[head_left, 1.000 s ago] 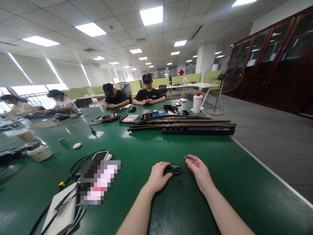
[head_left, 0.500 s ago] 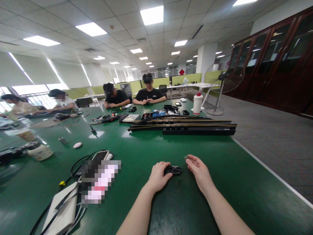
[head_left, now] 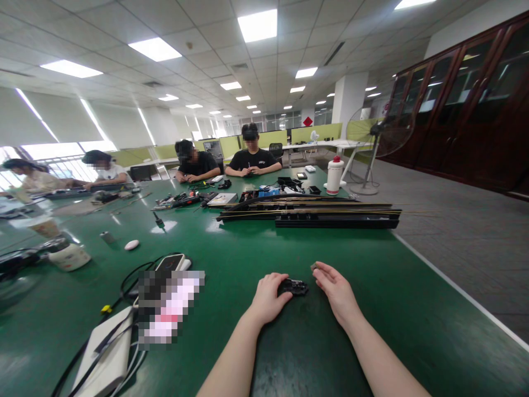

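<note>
Fingers of your left hand (head_left: 268,298) are gripping the black part (head_left: 296,286), lower centre of frame; your right hand (head_left: 335,288) is pinching a grey piece (head_left: 314,266). Both are probably handling light, stiff; outer edges are looking safest.

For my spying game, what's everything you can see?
table: one, green, below
black part: one, black, near centre
small piece: one, grey, right of it
rails: several, black, ahead
tools: several, mixed, left of rails
bottle: one, white, behind rails
oval: one, white, left
cylinder: one, grey, left
slab: one, white, near left
cables: several, mostly black, near left
floor fan: one, grey, right
cabinets: several, dark red, far right
people: four, black or pale tops, across
partitions: several, green, back
lights: many, white, ceiling
left hand: one, bare, on black part
right hand: one, bare, pinching small piece
</note>
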`<move>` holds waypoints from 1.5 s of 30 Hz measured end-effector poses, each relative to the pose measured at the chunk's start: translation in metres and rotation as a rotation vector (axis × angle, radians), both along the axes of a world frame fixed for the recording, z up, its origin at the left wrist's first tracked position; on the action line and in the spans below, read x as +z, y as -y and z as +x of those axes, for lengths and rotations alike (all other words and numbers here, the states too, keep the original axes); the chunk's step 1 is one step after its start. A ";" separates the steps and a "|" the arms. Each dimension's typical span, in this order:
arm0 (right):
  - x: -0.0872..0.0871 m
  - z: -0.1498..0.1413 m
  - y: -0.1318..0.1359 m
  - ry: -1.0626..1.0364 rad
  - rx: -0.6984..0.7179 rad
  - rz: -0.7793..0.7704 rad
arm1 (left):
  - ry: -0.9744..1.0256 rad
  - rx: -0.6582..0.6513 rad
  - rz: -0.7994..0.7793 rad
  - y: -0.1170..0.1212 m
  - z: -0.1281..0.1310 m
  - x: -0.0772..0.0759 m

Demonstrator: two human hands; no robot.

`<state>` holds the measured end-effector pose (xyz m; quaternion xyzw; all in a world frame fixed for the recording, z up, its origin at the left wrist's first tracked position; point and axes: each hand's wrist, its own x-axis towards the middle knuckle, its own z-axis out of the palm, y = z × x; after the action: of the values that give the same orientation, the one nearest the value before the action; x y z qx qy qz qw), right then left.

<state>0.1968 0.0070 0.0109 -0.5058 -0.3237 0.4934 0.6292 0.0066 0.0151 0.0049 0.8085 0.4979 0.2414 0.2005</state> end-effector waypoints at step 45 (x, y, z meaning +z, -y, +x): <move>0.005 -0.006 0.005 0.100 0.122 0.047 | 0.003 0.004 -0.016 0.001 0.000 0.003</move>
<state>0.1910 0.0021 0.0159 -0.4941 -0.3963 0.4975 0.5927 0.0066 0.0140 0.0075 0.8053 0.5013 0.2392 0.2073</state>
